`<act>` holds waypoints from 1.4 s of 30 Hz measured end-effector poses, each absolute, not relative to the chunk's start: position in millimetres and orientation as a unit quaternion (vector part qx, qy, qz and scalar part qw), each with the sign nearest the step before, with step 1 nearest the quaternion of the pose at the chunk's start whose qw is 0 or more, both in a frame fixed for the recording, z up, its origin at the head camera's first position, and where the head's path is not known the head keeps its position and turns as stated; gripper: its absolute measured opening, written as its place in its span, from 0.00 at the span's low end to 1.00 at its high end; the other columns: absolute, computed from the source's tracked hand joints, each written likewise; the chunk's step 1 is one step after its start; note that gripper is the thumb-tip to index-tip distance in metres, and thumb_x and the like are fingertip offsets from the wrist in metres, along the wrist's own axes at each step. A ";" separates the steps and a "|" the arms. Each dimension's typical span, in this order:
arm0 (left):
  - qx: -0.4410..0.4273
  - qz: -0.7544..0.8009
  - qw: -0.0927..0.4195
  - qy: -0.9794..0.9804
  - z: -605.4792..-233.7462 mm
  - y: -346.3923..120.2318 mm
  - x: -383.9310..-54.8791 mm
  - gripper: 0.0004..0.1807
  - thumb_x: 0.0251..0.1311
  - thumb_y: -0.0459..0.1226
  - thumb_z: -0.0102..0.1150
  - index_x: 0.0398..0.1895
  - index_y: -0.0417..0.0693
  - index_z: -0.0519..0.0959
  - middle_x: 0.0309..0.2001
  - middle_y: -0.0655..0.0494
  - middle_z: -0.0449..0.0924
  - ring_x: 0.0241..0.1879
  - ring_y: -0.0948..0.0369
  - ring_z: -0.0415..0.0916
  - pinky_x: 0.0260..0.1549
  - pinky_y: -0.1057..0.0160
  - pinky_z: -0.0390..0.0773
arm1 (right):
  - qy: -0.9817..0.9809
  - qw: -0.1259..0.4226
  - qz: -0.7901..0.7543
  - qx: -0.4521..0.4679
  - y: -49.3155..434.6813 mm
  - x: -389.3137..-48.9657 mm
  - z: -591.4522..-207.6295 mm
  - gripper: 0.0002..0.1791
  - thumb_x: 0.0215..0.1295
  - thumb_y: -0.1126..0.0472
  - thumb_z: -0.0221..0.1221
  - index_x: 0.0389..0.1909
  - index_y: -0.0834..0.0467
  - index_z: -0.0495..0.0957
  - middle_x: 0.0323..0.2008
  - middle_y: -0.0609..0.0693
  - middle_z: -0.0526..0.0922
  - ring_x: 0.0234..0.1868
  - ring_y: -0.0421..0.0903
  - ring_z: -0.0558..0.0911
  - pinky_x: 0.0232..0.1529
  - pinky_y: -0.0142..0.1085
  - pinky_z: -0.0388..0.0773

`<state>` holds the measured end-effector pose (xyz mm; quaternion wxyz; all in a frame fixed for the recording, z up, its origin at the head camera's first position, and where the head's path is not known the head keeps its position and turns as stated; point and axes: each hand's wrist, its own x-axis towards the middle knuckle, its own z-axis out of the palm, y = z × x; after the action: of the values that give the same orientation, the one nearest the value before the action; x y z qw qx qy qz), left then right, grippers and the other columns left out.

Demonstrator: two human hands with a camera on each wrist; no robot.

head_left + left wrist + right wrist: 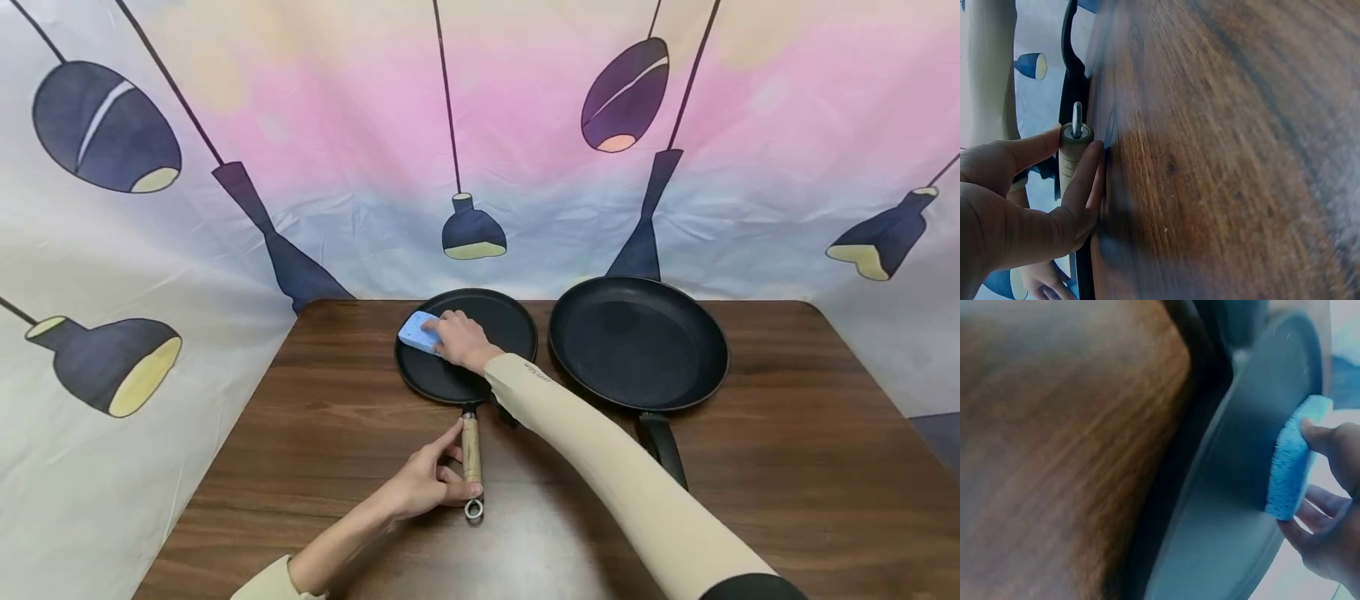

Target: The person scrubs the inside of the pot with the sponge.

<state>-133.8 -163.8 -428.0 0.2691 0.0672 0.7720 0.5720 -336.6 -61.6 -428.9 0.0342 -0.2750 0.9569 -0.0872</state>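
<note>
Blue sponge (417,333): where is it exactly?

On the left part of the smaller black pan (504,321), near the rim, against the flat inside surface.

And which hand has it?

The right hand (461,340). Its fingers are grasping the sponge, thumb on one side and the others along the opposite side; the right wrist view shows that clearly.

What about the left hand (426,485)?

Its fingers are grasping the wooden handle (470,450) of that same pan, coming at it from the left. In the left wrist view they lie on either side of the wood, close to the metal loop (1077,119) at its end.

Anything next to that pan?

A larger black pan (637,350), just to the right. Its black handle (663,450) slants toward the near side, and the right forearm, in a cream sleeve (615,458), reaches across from the lower right.

What are they resting on?

Both pans are on a brown wooden worktop (322,417), toward its far edge. Behind it hangs a cloth backdrop (360,100) printed with dark lamps (474,227).
</note>
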 end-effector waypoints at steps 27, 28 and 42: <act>0.049 0.581 0.276 0.764 -428.4 -159.3 -135.1 0.57 0.60 0.32 0.72 0.83 0.43 0.43 0.60 0.40 0.66 0.38 0.65 0.83 0.41 0.66 0.83 | 0.962 0.140 -0.071 -0.222 39.5 -366.0 -394.9 0.27 0.66 0.55 0.70 0.65 0.47 0.76 0.67 0.55 0.76 0.57 0.53 0.77 0.60 0.45 0.76; 0.050 0.582 0.276 0.763 -428.3 -159.0 -135.6 0.57 0.60 0.31 0.72 0.83 0.43 0.43 0.60 0.40 0.66 0.38 0.65 0.83 0.41 0.66 0.83 | 0.960 0.143 -0.073 -0.231 41.9 -362.9 -392.7 0.27 0.65 0.55 0.70 0.64 0.47 0.77 0.67 0.55 0.75 0.58 0.53 0.77 0.60 0.46 0.76; 0.043 0.578 0.297 0.759 -425.4 -161.4 -130.8 0.57 0.61 0.31 0.71 0.83 0.41 0.41 0.61 0.38 0.64 0.37 0.65 0.81 0.41 0.65 0.83 | 0.927 0.176 -0.117 -0.311 53.2 -336.1 -398.8 0.26 0.61 0.53 0.73 0.60 0.45 0.81 0.67 0.57 0.78 0.68 0.53 0.76 0.67 0.47 0.75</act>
<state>-130.8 -161.4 -425.4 0.2971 0.0433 0.7589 0.5779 -336.1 53.2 -398.8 0.1761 -0.3109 0.9267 -0.1166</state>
